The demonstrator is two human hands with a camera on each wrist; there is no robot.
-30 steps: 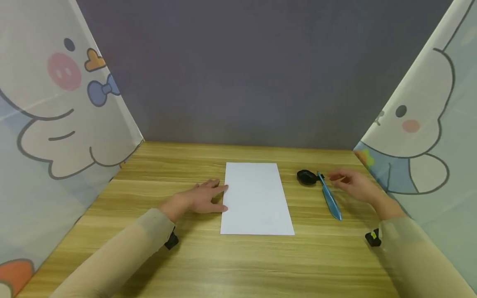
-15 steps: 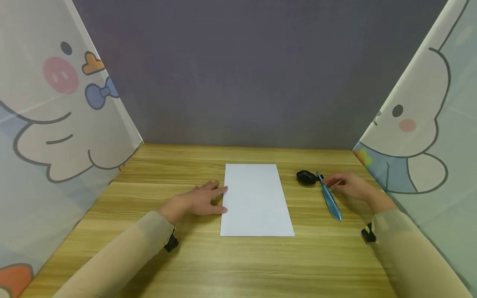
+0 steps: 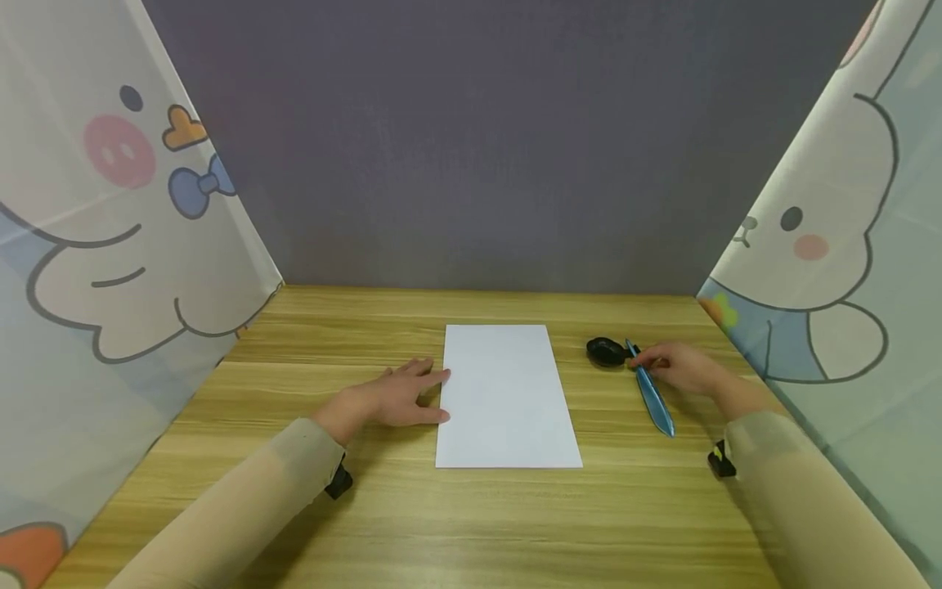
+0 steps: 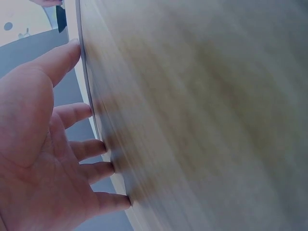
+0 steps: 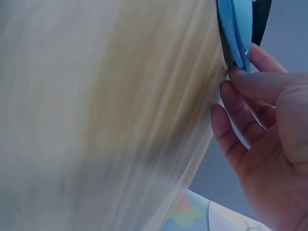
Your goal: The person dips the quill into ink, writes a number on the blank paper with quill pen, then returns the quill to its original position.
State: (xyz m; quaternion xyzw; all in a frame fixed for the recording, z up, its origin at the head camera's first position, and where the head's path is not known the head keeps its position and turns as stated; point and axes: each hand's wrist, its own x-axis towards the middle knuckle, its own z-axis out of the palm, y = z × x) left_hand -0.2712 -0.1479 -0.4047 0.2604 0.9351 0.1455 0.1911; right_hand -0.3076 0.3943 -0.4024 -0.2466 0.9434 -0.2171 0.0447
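Note:
A white sheet of paper (image 3: 508,401) lies on the wooden table. My left hand (image 3: 405,395) has its fingers spread, with the forefinger and thumb tips resting on the paper's left edge. In the left wrist view the fingers (image 4: 72,115) are almost straight. To the right of the paper lies a blue feather pen (image 3: 653,401), its thin end across the short neck of a black rounded object (image 3: 607,352). My right hand (image 3: 680,368) pinches the feather pen near its thin end between thumb and forefinger. In the right wrist view the forefinger is partly hidden behind the blue feather (image 5: 238,29).
The wooden table (image 3: 515,523) ends at a dark grey panel (image 3: 486,147) at the back. Fabric with cartoon animals hangs on the left (image 3: 132,245) and right (image 3: 824,245) sides. A black wrist camera (image 3: 721,460) sits under the right sleeve.
My right hand has moved left onto the feather pen, and its thumb and forefinger have come together on it. The left hand and the paper have stayed put.

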